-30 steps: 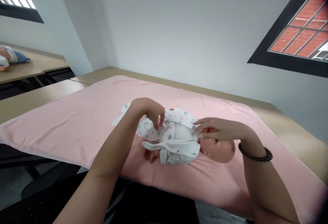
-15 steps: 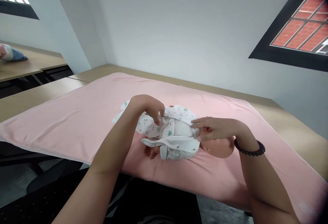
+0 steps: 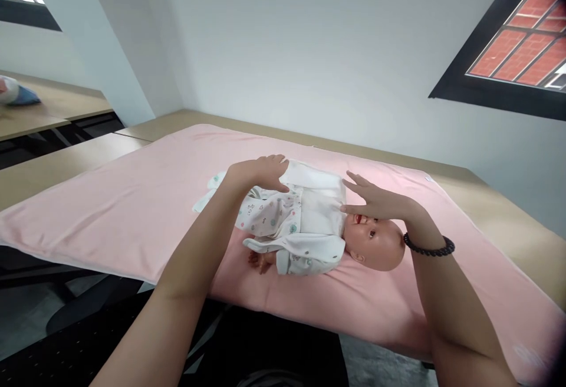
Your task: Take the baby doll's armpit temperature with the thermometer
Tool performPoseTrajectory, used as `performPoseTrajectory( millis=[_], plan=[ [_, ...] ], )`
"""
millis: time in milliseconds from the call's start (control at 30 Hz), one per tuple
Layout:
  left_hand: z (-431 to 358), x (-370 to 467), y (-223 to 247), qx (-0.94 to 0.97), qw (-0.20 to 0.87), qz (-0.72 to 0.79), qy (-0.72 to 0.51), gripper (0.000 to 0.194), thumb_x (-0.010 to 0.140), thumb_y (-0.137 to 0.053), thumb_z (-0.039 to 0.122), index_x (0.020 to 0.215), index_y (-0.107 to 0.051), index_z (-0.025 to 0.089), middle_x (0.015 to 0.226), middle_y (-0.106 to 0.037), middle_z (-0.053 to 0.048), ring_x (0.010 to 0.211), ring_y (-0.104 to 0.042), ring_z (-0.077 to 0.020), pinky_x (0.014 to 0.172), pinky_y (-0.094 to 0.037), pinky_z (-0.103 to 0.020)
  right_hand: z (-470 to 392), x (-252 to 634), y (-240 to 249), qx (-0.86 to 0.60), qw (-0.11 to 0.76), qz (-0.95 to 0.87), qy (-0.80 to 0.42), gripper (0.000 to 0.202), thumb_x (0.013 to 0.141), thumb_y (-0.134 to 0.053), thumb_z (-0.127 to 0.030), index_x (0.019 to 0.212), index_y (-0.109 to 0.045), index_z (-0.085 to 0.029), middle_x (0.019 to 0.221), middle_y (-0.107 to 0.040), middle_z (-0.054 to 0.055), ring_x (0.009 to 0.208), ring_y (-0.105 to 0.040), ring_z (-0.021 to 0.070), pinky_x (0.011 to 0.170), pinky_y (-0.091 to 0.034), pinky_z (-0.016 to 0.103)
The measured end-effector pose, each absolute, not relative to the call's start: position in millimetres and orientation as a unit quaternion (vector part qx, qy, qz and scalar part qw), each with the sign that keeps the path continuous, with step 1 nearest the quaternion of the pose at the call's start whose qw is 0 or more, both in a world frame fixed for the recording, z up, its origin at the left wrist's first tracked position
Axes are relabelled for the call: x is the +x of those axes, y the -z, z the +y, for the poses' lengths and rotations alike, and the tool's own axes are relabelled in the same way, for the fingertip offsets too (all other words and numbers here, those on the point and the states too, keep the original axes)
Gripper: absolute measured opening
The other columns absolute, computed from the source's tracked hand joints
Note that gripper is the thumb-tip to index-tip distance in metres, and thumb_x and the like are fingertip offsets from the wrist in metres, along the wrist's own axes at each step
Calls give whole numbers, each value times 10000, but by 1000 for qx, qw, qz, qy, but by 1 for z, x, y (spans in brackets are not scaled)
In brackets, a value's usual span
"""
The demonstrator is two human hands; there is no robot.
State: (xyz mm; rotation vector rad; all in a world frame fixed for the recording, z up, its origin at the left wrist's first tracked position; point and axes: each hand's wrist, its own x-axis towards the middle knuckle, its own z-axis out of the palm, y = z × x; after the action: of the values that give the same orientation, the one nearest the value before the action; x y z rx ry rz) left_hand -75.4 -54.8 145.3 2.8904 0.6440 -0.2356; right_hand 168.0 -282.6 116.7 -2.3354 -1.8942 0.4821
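Observation:
A baby doll lies on its back with its head to the right. It wears patterned trousers, a white undershirt and a printed white jacket that is spread apart in front. The jacket's far flap lies turned outward, plain white inside up. At that flap's left end is my left hand, fingers stretched out and thumb apart. My right hand is over the doll's neck and lower face with spread fingers, its fingertips near the flap's right end. Whether either hand touches the cloth is unclear.
A pink blanket is under the doll and covers much of the wooden table. Behind the table is a white wall. On another table at far left lies a blue and white bundle.
The jacket's far flap has gone from printed side up to turned outward, away from me. My left hand has let go of it and opened; my right hand has lifted slightly, fingers wider.

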Motion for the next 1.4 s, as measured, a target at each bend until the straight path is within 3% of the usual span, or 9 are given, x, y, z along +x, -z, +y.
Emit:
performPoseTrajectory(
  millis=[67,167,400,567,767,900,1067,1233,1400],
  plan=[
    [-61,-73,-145,956,58,267,104,829,888,-603,595,1595,-361,239,1740,-118,-130,1582,-159,-398,1220,-281,-569,-283,181,-112,-790,55,-584,-177,1038,844,-587,-803,1670,-226,-286,1736,22,64,1579,37,431,1261,-171,659],
    [-68,-75,-149,939,47,304,153,756,928,-566,585,1589,-387,265,1747,-93,-101,1592,-114,-403,1213,-274,-616,-286,195,-111,-805,86,-555,-192,971,879,-533,-800,1664,-245,-309,1732,0,9,1590,-15,389,1281,-180,612],
    [-69,-88,-161,944,76,261,185,661,865,-563,689,1399,-608,302,1509,-569,-94,1299,-558,-362,1011,-487,-478,-281,197,-115,-638,155,-652,-379,591,1002,-487,-653,1511,-543,-358,1606,-453,-17,1500,-400,309,1238,-374,485],
    [-93,-97,-173,958,137,105,228,408,825,-649,611,996,-751,255,1122,-764,-51,885,-679,-228,718,-493,-311,-271,216,-88,-629,181,-629,-419,551,995,-549,-619,1456,-607,-321,1582,-491,14,1491,-412,295,1247,-355,458],
    [-133,-112,-175,969,94,-24,229,203,844,-704,395,735,-762,235,781,-758,-16,675,-612,-174,625,-416,-300,-258,220,-64,-622,229,-618,-423,598,946,-592,-655,1442,-608,-321,1629,-422,8,1508,-387,287,1258,-330,478],
    [-148,-126,-178,973,78,-83,203,137,816,-778,355,718,-782,260,731,-745,-12,654,-600,-181,612,-407,-314,-256,206,-70,-586,249,-629,-445,633,918,-636,-624,1470,-574,-322,1634,-414,9,1494,-414,272,1245,-348,478],
    [-155,-137,-183,983,69,-80,152,64,794,-817,333,814,-811,273,783,-758,-27,692,-632,-202,627,-428,-325,-259,205,-75,-581,278,-622,-445,476,918,-673,-556,1307,-707,-283,1615,-445,21,1511,-388,265,1268,-298,456],
    [-155,-125,-178,977,62,-87,183,257,795,-827,361,1038,-803,282,944,-780,-49,806,-669,-231,676,-458,-329,-257,206,-65,-575,270,-604,-481,458,936,-649,-559,1312,-698,-302,1624,-431,6,1504,-403,250,1253,-331,440],
    [-177,-117,-166,959,1,-165,231,184,799,-826,404,892,-779,252,834,-757,-50,683,-642,-237,570,-421,-345,-263,183,-72,-588,260,-602,-474,629,975,-552,-555,1520,-511,-244,1483,-591,99,1360,-574,266,1127,-477,444]
  ],
)
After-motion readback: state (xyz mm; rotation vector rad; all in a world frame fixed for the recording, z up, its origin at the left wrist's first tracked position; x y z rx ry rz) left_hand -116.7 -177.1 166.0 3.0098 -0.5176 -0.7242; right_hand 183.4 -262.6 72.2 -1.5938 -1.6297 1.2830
